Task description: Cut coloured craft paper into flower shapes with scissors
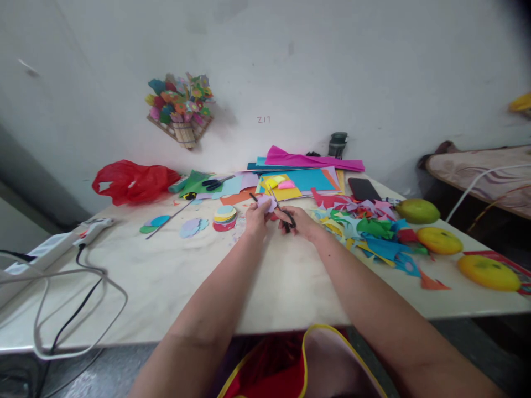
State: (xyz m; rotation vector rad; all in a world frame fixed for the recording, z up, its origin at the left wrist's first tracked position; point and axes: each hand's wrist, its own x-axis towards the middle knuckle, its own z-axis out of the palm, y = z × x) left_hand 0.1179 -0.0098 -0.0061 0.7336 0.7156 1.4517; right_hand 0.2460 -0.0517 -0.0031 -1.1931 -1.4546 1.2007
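My left hand [257,217] pinches a small lilac paper piece [267,203] with a scalloped edge. In my right hand [299,220] is a pair of scissors [287,217] with black handles, its blades pointing up and left at the paper. A short dark stick-like thing shows by my left fingers; I cannot make out what it is. To the left of my hands lies a stack of coloured paper circles [224,219], pale blue on top. Lilac and blue scalloped paper flowers [193,227] lie farther left.
Paper scraps [373,229] are heaped on the right, with several mangoes [440,240] and a phone [364,189] beside them. Coloured sheets [311,181] and a second pair of scissors [215,183] lie at the back. A red plastic bag [133,182] and a power strip [45,249] with cables are left.
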